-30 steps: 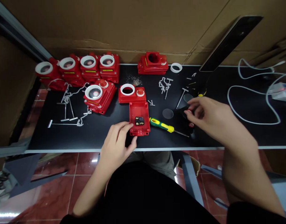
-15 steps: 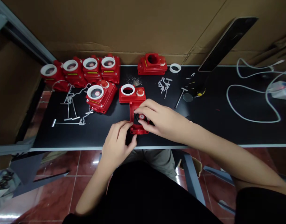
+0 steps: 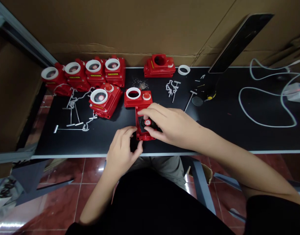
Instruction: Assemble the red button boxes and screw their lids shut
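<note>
In front of me an open red housing base lies on the black tabletop. My left hand grips its lower left corner, fingers at the side and thumb near the front edge. From the right, my right hand pinches a black insert with a round red-and-white label in its middle, over the base's interior. Part of the insert is hidden under my fingers. Just behind the base sits a red cover with a white ring and a round red button.
Assembled red boxes with white rings line the back left, one more before them. Small metal hammers with white cord lie left. A red cover, white ring, clear disc and white cable lie behind and right.
The black insert has shifted in my right hand and now covers more of the base's interior, its flat black plate showing. My left hand has stayed at the corner.
</note>
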A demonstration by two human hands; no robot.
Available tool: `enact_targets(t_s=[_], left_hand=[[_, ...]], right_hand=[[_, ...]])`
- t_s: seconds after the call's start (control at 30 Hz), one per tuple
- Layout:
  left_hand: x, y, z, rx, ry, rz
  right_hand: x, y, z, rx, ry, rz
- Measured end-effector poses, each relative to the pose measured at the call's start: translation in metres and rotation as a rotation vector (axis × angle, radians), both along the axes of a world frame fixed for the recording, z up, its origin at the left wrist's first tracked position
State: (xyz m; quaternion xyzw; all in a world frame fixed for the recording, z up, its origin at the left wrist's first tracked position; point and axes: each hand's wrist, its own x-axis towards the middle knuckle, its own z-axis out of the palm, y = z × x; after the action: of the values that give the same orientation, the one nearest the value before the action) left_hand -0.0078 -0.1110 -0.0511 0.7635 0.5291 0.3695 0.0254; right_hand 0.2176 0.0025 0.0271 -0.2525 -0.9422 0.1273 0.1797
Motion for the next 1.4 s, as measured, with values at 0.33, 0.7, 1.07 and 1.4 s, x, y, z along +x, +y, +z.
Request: enact_targets(t_s=[0.33,0.7,1.07,1.4], left_hand=[[0.000,0.000,0.000,-0.011,-0.009,0.002],[0.000,-0.001,0.000,-0.011,0.006,0.009],[0.000,-0.001,0.000,-0.013,0.008,0.011],[0.001,-0.001,0.001,-0.009,0.015,0.012]], right_hand=[[0.030,0.010,0.029,0.040,0.059,-0.146],[0.092,0.015,-0.009,-0.078,-0.234,-0.324],[0.094,0.009,-0.029,-0.072,-0.215,-0.364],[0.093,0.010,-0.033,-0.106,-0.182,-0.376]])
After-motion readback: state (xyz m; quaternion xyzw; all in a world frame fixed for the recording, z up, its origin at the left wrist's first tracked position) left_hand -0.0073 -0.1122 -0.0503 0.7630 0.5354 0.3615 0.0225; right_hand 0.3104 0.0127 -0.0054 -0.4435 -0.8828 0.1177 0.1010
